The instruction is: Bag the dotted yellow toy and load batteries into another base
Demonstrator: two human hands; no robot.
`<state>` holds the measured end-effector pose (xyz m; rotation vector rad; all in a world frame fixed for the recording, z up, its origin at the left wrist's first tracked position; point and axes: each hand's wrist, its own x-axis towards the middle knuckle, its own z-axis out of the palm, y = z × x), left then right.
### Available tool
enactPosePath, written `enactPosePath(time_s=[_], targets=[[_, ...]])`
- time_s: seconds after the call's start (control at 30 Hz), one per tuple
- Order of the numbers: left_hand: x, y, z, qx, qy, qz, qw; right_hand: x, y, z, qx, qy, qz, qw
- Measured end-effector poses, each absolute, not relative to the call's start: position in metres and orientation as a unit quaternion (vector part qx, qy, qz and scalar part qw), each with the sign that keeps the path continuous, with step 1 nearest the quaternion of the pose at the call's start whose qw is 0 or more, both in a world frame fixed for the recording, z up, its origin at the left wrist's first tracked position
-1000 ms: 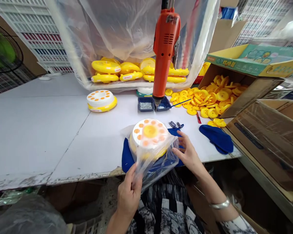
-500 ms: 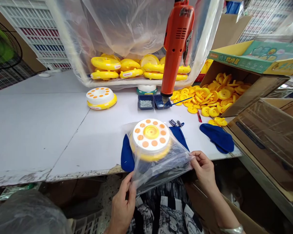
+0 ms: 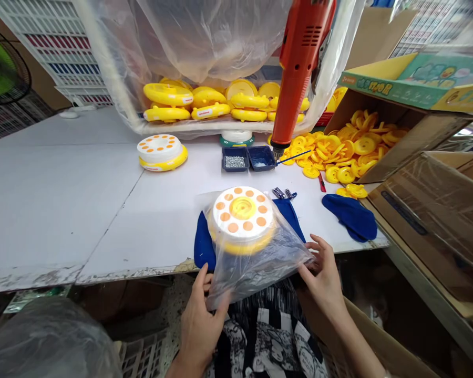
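Observation:
A round toy base [image 3: 242,215], white on top with orange dots over a yellow rim, lies inside a clear plastic bag [image 3: 256,273] at the table's front edge. A yellow disc [image 3: 243,208] sits in its middle. The bag's mouth hangs toward me over the edge. My left hand [image 3: 201,315] is at the bag's lower left corner, thumb and fingers apart around the film. At the right corner is my right hand [image 3: 321,278], its fingers spread and touching or close to the plastic. Beneath the bag lies a blue cloth [image 3: 205,244].
An orange electric screwdriver [image 3: 299,68] hangs over dark blue trays [image 3: 235,159], one holding screws. A second toy base [image 3: 161,152] stands at the left. Yellow discs [image 3: 331,152] spill from a carton [image 3: 418,136] at right. Behind is a plastic-lined bin [image 3: 126,113] of yellow parts.
Both hands have loosened from the bag's corners, and their fingers have spread. The bag's mouth is slacker and its corners sag. The view has shifted slightly, and the screwdriver appears farther right.

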<state>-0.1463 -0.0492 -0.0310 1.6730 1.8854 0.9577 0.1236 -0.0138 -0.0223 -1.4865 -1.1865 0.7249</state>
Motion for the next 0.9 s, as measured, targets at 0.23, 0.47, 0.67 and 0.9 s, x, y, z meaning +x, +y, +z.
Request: enactPosePath(time_s=[0.23, 0.47, 0.67, 0.9], targets=[[-0.161, -0.035, 0.026, 0.614, 0.631, 0.43, 0.198, 0.125, 0.007, 0.037, -0.611, -0.56, 0.155, 0.538], [-0.193, 0.002, 0.15, 0.582, 0.557, 0.479, 0.348, 0.129, 0.019, 0.144, -0.502, -0.652, 0.066, 0.565], [-0.2, -0.011, 0.15, 0.58, 0.563, 0.336, 0.483, 0.137, -0.013, 0.136, -0.503, -0.679, 0.185, 0.501], [-0.202, -0.072, 0.079, 0.623, 0.575, 0.187, 0.496, 0.149, -0.069, 0.061, -0.54, -0.621, 0.435, 0.366]])
